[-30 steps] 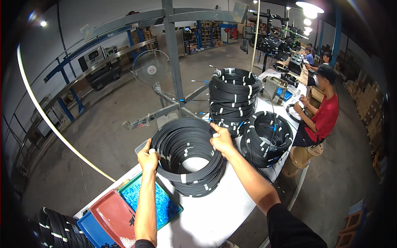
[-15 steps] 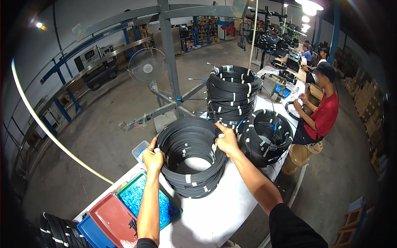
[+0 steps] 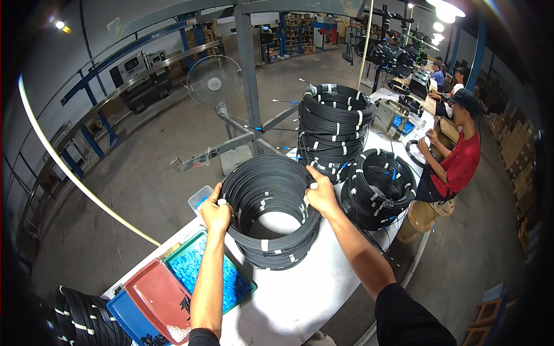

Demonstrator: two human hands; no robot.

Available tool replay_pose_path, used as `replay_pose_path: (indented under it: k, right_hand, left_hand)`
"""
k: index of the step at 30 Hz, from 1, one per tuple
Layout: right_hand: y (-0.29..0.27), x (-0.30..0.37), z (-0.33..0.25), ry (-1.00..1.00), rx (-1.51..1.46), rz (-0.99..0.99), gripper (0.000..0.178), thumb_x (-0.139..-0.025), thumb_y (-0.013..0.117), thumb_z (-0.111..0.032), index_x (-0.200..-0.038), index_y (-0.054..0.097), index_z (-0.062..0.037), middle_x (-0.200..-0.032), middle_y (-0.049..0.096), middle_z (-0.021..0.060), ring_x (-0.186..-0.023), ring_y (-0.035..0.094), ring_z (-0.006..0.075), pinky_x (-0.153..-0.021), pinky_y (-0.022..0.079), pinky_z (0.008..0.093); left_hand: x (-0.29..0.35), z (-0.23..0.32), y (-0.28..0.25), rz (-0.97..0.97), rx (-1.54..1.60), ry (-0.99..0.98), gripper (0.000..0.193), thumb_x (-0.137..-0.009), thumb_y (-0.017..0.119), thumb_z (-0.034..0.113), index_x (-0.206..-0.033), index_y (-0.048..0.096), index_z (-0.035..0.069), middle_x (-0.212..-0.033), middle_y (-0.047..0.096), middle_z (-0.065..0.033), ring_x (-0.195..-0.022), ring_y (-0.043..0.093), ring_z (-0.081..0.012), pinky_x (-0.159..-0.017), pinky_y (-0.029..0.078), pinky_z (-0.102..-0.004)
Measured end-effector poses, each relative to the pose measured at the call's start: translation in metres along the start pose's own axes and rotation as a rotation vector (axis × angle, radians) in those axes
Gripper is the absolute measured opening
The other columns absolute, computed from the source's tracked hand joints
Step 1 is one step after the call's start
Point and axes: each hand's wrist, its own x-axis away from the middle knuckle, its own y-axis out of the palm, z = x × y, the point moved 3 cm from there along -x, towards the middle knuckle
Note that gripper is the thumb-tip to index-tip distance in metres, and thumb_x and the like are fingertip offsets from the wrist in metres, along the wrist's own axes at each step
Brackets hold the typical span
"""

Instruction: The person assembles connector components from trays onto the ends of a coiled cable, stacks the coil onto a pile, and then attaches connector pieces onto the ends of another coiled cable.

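A stack of black cable coils [image 3: 271,254], bound with short white ties, stands on the white table in front of me. My left hand [image 3: 215,214] grips its left rim, the thumb and fingers closed about the outer windings. On the opposite side my right hand [image 3: 322,195] holds the right rim, its index finger stretched along the top edge. Both hands have white wraps on a finger. Through the ring's middle the white tabletop shows. Fingertips behind the coils are partly hidden.
Beyond my right hand stand a taller coil stack [image 3: 332,118] and a shorter one [image 3: 378,184]. Left of my forearm lie a green tray [image 3: 249,286] of blue pieces, a red tray [image 3: 153,294] and a blue tray [image 3: 128,317]. A co-worker in red [image 3: 461,161] sits at right.
The whole view has shifted slightly, so the surroundings sit a little farther right and higher. Both hands keep their hold on the coil stack.
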Motion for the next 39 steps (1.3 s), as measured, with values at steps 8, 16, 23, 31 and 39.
replay_pose_path:
  k: [8, 16, 23, 31, 39]
  right_hand:
    - [-0.030, 0.009, -0.020, 0.082, 0.387, -0.029, 0.070, -0.093, 0.062, -0.051, -0.148, 0.049, -0.0096, -0.148, 0.054, 0.0164, -0.144, 0.042, 0.0327, -0.121, 0.020, 0.0564]
    - [-0.009, 0.022, 0.005, -0.013, -0.030, -0.032, 0.081, -0.084, 0.073, -0.025, -0.153, 0.038, -0.0037, -0.151, 0.046, 0.0280, -0.142, 0.044, 0.0395, -0.116, 0.035, 0.0420]
    - [0.011, 0.020, 0.026, 0.105, -0.433, 0.047, 0.077, -0.075, 0.049, 0.010, -0.151, 0.046, -0.0031, -0.101, 0.057, 0.0064, -0.072, 0.055, 0.0094, -0.069, 0.047, 0.0234]
    - [0.003, 0.028, 0.014, 0.184, -0.230, 0.083, 0.073, -0.077, 0.057, -0.005, -0.149, 0.050, -0.0100, -0.125, 0.064, 0.0196, -0.108, 0.063, 0.0226, -0.096, 0.048, 0.0317]
    - [0.011, 0.014, 0.043, 0.167, -0.733, -0.089, 0.056, -0.100, 0.058, -0.031, -0.152, 0.047, -0.0112, -0.145, 0.052, 0.0123, -0.134, 0.045, 0.0224, -0.116, 0.028, 0.0339]
  left_hand:
    - [0.010, -0.013, -0.016, 0.021, -0.108, 0.113, 0.069, -0.074, 0.073, 0.010, -0.142, 0.061, 0.012, -0.161, 0.036, -0.0243, -0.150, 0.033, -0.0370, -0.122, 0.025, -0.0419]
    - [0.047, -0.012, -0.006, 0.265, 0.089, 0.174, 0.049, -0.078, 0.072, 0.006, -0.126, 0.062, 0.006, -0.155, 0.042, -0.0257, -0.141, 0.042, -0.0404, -0.119, 0.029, -0.0450]
    - [0.046, -0.033, 0.014, -0.044, 0.620, -0.147, 0.080, -0.074, 0.065, -0.001, -0.151, 0.042, 0.003, -0.131, 0.057, -0.0130, -0.115, 0.055, -0.0248, -0.106, 0.039, -0.0302]
    - [0.051, -0.035, 0.014, -0.059, 0.590, -0.097, 0.077, -0.077, 0.061, 0.005, -0.151, 0.041, -0.001, -0.130, 0.058, -0.0137, -0.116, 0.055, -0.0244, -0.106, 0.039, -0.0305]
    - [0.027, -0.050, 0.024, -0.194, 1.017, -0.258, 0.057, -0.106, 0.047, 0.039, -0.154, 0.042, 0.009, -0.151, 0.049, -0.0118, -0.137, 0.049, -0.0263, -0.114, 0.039, -0.0383]
